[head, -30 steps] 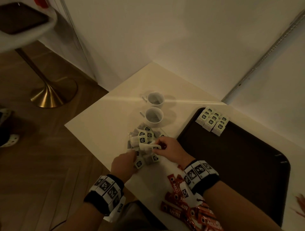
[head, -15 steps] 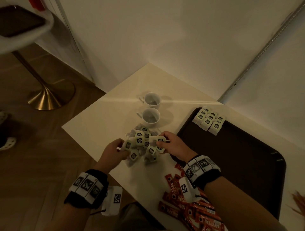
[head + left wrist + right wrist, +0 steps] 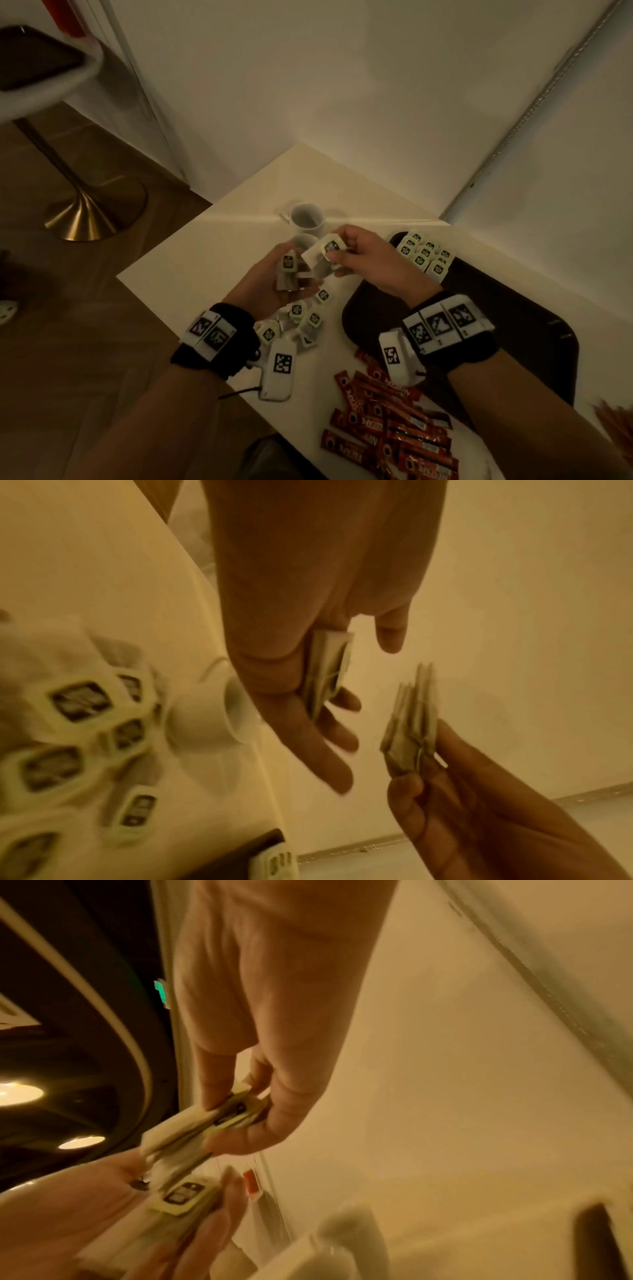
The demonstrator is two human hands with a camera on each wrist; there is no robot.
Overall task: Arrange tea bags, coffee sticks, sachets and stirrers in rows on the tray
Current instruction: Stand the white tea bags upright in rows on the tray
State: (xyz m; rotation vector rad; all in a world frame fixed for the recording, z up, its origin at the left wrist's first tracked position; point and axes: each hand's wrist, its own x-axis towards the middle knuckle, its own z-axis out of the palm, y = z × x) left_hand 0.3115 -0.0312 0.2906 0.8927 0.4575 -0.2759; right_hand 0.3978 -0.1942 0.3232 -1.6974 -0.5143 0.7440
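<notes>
Cream rectangular table [image 3: 212,270] carries a dark brown plastic tray [image 3: 513,308], mostly bare. Done so far: one block of white-and-green tea bags in short rows [image 3: 424,253] at the tray's far corner. Left, by my reading: a loose heap of tea bags [image 3: 301,317] on the table beside the tray's left edge; a pile of red coffee sticks [image 3: 387,425] at the near table edge, unsorted; what may be stirrers at the far right border, too blurred to confirm. No sachets identifiable. Task judged early.

Both hands are raised above the heap, in front of two small white cups [image 3: 306,219]. Left hand [image 3: 274,281], palm up, fingers curled round a small stack of tea bags [image 3: 291,270]. Right hand [image 3: 370,260] pinches a second stack of tea bags [image 3: 325,253] between thumb and fingers, just beside the left-hand stack.
</notes>
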